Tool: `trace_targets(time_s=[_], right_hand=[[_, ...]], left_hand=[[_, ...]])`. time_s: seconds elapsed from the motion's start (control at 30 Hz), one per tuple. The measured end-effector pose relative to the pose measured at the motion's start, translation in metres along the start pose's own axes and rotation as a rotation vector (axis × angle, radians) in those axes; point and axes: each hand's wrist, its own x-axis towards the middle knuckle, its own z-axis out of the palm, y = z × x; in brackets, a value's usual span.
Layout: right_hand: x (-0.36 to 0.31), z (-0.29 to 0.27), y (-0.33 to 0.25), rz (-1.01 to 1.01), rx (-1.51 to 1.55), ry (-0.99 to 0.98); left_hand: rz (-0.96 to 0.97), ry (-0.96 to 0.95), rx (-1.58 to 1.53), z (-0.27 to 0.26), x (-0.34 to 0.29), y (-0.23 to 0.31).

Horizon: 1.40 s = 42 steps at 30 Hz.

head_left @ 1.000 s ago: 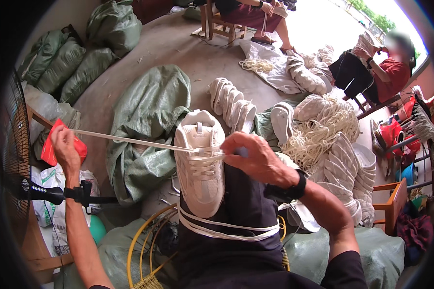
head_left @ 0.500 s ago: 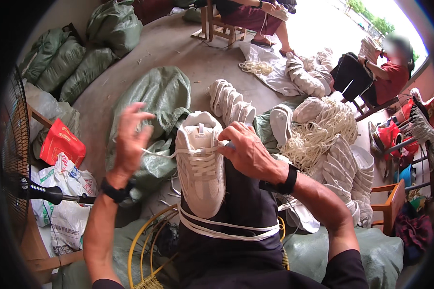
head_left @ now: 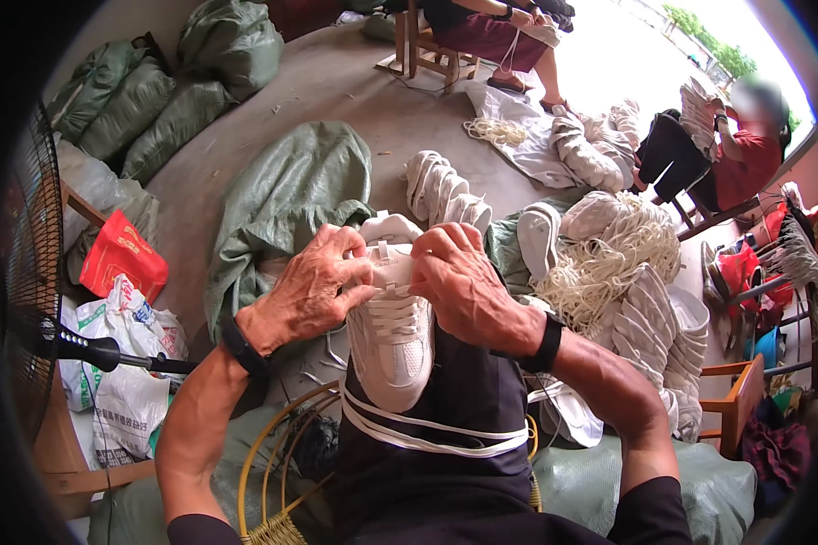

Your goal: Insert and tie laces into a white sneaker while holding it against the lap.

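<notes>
A whitish sneaker (head_left: 393, 354) rests on my dark-trousered leg, its toe toward me. Its white shoelace (head_left: 395, 318) runs crosswise over the tongue in several rows. At the shoe's left eyelet edge my left hand (head_left: 316, 283) is closed, thumb and forefinger pinching the lace. My right hand (head_left: 468, 283) is closed in the same way at the right eyelet edge; its fingertips and the lace in them are mostly hidden. Spare white laces (head_left: 432, 440) lie looped across my thigh below the toe.
A green woven sack (head_left: 295, 195) lies beyond my left hand. Stacked pale shoes (head_left: 445, 195) and a heap of cream laces (head_left: 600, 268) lie ahead and right. A black fan (head_left: 41, 300) and a red bag (head_left: 123, 257) stand left. Two people sit farther off, handling shoes.
My left hand has come in from the left, open before, and is now pinched at the shoe's edge. My right hand stays at the right eyelets. The view has shifted slightly.
</notes>
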Motion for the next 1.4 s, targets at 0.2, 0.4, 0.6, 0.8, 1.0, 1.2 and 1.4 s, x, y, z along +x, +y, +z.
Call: trace_targets(time_s=[0.2,0.4,0.6,0.8,1.0,1.2,1.4], right_hand=[[-0.01,0.001,-0.01,0.142,-0.004,-0.091],[-0.01,0.003,-0.007,0.094,0.097,-0.059],[-0.008,0.009,-0.005,0.084,0.082,-0.101],[-0.01,-0.007,0.0,0.406,0.121,-0.203],[-0.011,-0.019,0.006,0.498,0.241,-0.226],[0.005,-0.013,0.02,0.517,0.267,-0.134],[-0.004,-0.032,0.007,0.472,0.332,-0.37]], left_hand=[[-0.155,-0.133,0.117,0.003,-0.002,0.007],[-0.302,-0.128,-0.336,0.013,-0.006,-0.006],[-0.345,-0.099,-0.601,0.018,-0.012,-0.017],[-0.221,-0.108,-0.297,0.017,-0.005,-0.017],[-0.191,-0.143,-0.278,0.012,-0.003,-0.013],[-0.116,-0.096,-0.123,0.025,-0.003,-0.016],[0.093,-0.001,0.043,0.036,-0.005,-0.023]])
